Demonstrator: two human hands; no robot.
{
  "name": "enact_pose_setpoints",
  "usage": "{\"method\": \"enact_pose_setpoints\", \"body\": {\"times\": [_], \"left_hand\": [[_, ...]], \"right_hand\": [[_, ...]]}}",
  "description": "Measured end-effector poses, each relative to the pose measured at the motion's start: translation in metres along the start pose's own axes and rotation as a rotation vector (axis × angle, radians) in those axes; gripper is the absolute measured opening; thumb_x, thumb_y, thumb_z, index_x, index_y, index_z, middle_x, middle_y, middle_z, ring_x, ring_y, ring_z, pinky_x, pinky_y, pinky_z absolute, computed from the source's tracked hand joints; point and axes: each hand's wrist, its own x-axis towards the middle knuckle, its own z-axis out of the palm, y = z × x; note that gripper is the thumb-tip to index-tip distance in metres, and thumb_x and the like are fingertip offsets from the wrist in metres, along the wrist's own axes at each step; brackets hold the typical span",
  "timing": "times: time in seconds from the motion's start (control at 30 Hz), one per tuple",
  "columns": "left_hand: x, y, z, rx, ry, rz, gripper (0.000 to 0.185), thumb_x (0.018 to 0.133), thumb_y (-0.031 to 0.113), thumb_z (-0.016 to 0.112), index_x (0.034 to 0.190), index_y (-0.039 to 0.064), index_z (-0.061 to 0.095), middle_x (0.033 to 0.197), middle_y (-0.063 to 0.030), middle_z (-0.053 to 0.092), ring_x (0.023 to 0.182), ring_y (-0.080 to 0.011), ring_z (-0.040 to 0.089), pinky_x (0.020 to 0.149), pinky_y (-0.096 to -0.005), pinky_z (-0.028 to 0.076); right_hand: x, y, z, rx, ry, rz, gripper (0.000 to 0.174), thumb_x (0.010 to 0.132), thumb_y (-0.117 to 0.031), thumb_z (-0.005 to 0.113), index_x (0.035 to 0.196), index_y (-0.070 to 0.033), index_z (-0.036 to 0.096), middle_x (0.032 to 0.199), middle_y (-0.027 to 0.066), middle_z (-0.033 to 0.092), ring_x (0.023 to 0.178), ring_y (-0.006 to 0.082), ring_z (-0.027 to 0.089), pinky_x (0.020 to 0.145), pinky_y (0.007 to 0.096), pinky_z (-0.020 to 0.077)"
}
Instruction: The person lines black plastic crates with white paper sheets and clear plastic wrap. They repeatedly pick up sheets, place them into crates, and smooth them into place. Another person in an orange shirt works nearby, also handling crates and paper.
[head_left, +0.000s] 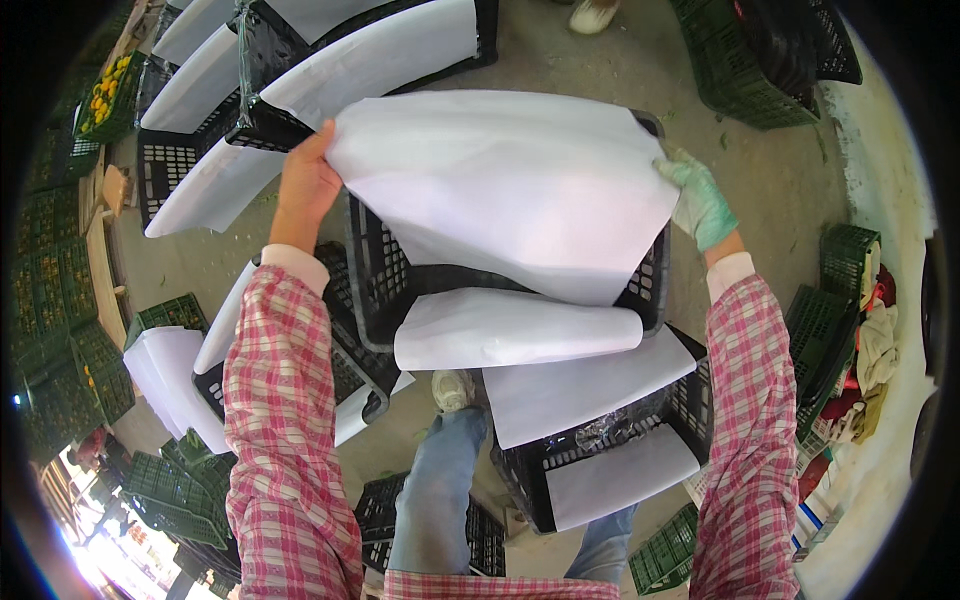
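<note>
A large white paper sheet (510, 180) is stretched between my two hands over a black plastic crate (375, 262). Bare, my left hand (306, 176) pinches the sheet's left edge near the crate's far left corner. On the right edge, my right hand (697, 196), in a pale green and white glove, grips the same sheet. The sheet's lower part hangs down into the crate. Over the crate's near wall drapes another white sheet (517, 330), its top curled across the rim. The crate's floor is mostly hidden by the paper.
Another paper-lined black crate (517, 480) stands near my legs at right. Several lined crates (172, 172) fill the upper left. Folded white sheets (169, 375) lie at left. Green crates (750, 67) stand at upper right, and a crate of yellow fruit (110, 94) at far left. A person's shoe (592, 16) shows at the top.
</note>
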Motion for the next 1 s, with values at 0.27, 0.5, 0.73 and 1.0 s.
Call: {"method": "enact_pose_setpoints", "body": {"times": [0.27,0.5,0.73,1.0], "left_hand": [[0.001,-0.009,-0.006,0.233,-0.175,-0.036,0.016,0.087,0.017,0.059,0.096,0.004,0.060,0.085,-0.0040,0.063,0.077,-0.0125,0.059,0.071,-0.0255,0.046],[0.034,-0.049,0.037,0.939,0.262,0.014,0.038,0.085,0.027,0.061,0.109,-0.001,0.053,0.096,-0.0084,0.060,0.073,-0.0140,0.061,0.061,-0.0260,0.048],[0.070,-0.077,0.026,0.530,0.241,-0.022,0.051,0.082,0.025,0.066,0.114,-0.008,0.043,0.091,-0.0110,0.056,0.067,-0.0161,0.063,0.050,-0.0229,0.045],[0.049,-0.086,0.006,0.724,0.473,0.078,0.019,0.076,0.014,0.068,0.084,-0.003,0.066,0.070,-0.0061,0.063,0.056,-0.0126,0.061,0.049,-0.0244,0.042]], "right_hand": [[0.034,-0.034,0.004,0.162,0.085,-0.269,0.059,0.082,-0.005,0.058,0.135,-0.004,0.030,0.119,0.0140,0.049,0.097,0.0246,0.057,0.086,0.0416,0.0468],[0.047,-0.011,-0.018,-0.194,0.214,-0.215,0.071,0.076,0.007,0.051,0.140,-0.005,0.021,0.118,0.0107,0.048,0.089,0.0202,0.055,0.083,0.0369,0.0467],[0.059,0.015,-0.002,-0.227,0.270,-0.269,0.070,0.071,0.008,0.055,0.136,0.002,0.030,0.121,0.0147,0.049,0.097,0.0219,0.056,0.084,0.0291,0.0465],[0.081,0.022,-0.018,-0.457,0.244,-0.473,0.065,0.070,0.009,0.058,0.131,0.005,0.037,0.118,0.0164,0.052,0.096,0.0181,0.055,0.083,0.0254,0.0451]]}}
